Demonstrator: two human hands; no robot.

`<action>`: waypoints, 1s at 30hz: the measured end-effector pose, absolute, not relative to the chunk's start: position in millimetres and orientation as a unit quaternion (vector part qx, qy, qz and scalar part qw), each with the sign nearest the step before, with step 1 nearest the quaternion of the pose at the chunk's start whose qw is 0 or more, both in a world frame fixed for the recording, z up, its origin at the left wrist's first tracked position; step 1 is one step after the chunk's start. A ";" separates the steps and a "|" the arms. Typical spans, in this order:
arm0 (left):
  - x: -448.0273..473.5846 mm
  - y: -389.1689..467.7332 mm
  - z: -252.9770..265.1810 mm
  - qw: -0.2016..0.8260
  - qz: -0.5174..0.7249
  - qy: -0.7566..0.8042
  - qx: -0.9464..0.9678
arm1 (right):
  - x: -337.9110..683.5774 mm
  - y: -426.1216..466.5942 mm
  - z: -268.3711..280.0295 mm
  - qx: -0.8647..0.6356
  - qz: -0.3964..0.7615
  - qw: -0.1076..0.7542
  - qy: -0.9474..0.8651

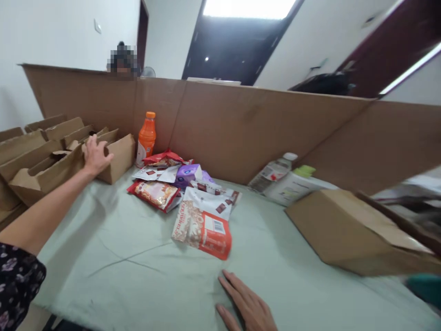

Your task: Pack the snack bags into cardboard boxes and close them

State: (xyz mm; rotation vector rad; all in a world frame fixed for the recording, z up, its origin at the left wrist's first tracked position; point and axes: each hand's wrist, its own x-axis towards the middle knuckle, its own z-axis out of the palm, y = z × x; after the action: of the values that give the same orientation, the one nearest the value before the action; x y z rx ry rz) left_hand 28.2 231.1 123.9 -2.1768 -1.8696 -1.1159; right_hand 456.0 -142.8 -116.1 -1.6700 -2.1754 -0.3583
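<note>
My left hand (pixel 95 155) reaches to the far left, its fingers curled over the top edge of an open cardboard box (pixel 120 158) in a group of such boxes. Their insides are mostly hidden. My right hand (pixel 246 301) rests near the front of the green-covered table (pixel 138 276), fingers stretched out, holding nothing. Just beyond it lies a white and orange snack pouch (pixel 203 227). Behind this pouch are a red snack bag (pixel 156 194), a purple pack (pixel 188 174) and other white and red packets. An orange drink bottle (pixel 147 138) stands upright beside the boxes.
A tall cardboard partition (pixel 220 124) runs along the back. Against it lean a clear bottle (pixel 274 172) and a white bottle with a green cap (pixel 292 186). Another cardboard box (pixel 330 230) lies on the right. Beyond the partition is a person (pixel 122 59).
</note>
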 end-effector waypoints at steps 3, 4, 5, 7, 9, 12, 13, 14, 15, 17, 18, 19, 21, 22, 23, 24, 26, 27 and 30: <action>31.6 244.6 129.1 0.024 -0.366 -0.614 -0.699 | 444.9 -142.7 -108.3 -0.625 -0.107 0.193 -0.748; 31.4 240.9 128.1 0.025 -0.366 -0.610 -0.702 | 442.7 -142.6 -106.1 -0.633 -0.098 0.194 -0.743; 29.9 233.7 126.6 0.027 -0.365 -0.603 -0.708 | 441.3 -142.5 -104.1 -0.638 -0.090 0.194 -0.740; 24.1 212.8 124.7 0.033 -0.358 -0.586 -0.726 | 439.9 -142.5 -101.1 -0.640 -0.080 0.202 -0.737; 17.6 191.3 126.9 0.042 -0.353 -0.572 -0.740 | 439.3 -142.2 -99.0 -0.639 -0.070 0.214 -0.735; 14.8 178.8 137.7 0.064 -0.365 -0.570 -0.734 | 438.0 -141.3 -96.9 -0.642 -0.054 0.228 -0.730; 16.5 182.0 141.7 0.068 -0.371 -0.575 -0.726 | 437.5 -141.0 -96.4 -0.642 -0.050 0.232 -0.730; 19.3 188.3 145.1 0.069 -0.375 -0.583 -0.718 | 437.2 -140.7 -96.2 -0.641 -0.048 0.234 -0.730; 22.8 196.7 147.5 0.064 -0.376 -0.594 -0.708 | 436.9 -140.5 -96.3 -0.639 -0.049 0.236 -0.730; 29.8 214.1 149.4 0.044 -0.372 -0.621 -0.688 | 436.8 -140.1 -97.3 -0.637 -0.054 0.238 -0.731; 32.4 220.6 149.1 0.033 -0.369 -0.632 -0.681 | 436.8 -139.9 -98.1 -0.637 -0.056 0.239 -0.731; 33.7 224.5 148.4 0.025 -0.367 -0.640 -0.675 | 436.6 -139.6 -99.0 -0.637 -0.055 0.239 -0.731; 31.4 223.0 147.2 0.024 -0.367 -0.643 -0.671 | 436.0 -139.1 -100.3 -0.641 -0.049 0.244 -0.726; 27.9 218.2 147.3 0.029 -0.368 -0.641 -0.673 | 435.6 -138.9 -100.6 -0.643 -0.045 0.247 -0.723; 23.3 211.8 148.0 0.036 -0.369 -0.636 -0.676 | 435.2 -138.8 -100.6 -0.646 -0.041 0.250 -0.720; 18.3 204.5 149.2 0.042 -0.369 -0.632 -0.680 | 435.0 -138.8 -100.5 -0.649 -0.036 0.252 -0.717; 9.6 191.2 152.2 0.052 -0.367 -0.624 -0.688 | 435.2 -138.9 -100.2 -0.650 -0.025 0.254 -0.716; 7.3 186.9 153.3 0.054 -0.366 -0.622 -0.690 | 435.6 -139.1 -100.4 -0.650 -0.022 0.253 -0.717; 11.2 189.7 152.4 0.052 -0.368 -0.625 -0.686 | 438.0 -139.6 -102.9 -0.645 -0.027 0.255 -0.720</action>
State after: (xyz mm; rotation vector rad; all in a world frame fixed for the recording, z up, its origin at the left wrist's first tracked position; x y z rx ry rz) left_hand 11.2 189.7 152.4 -2.0877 -1.9017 -1.1188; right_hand 438.0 -139.6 -102.9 -1.7509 -1.9567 -0.0730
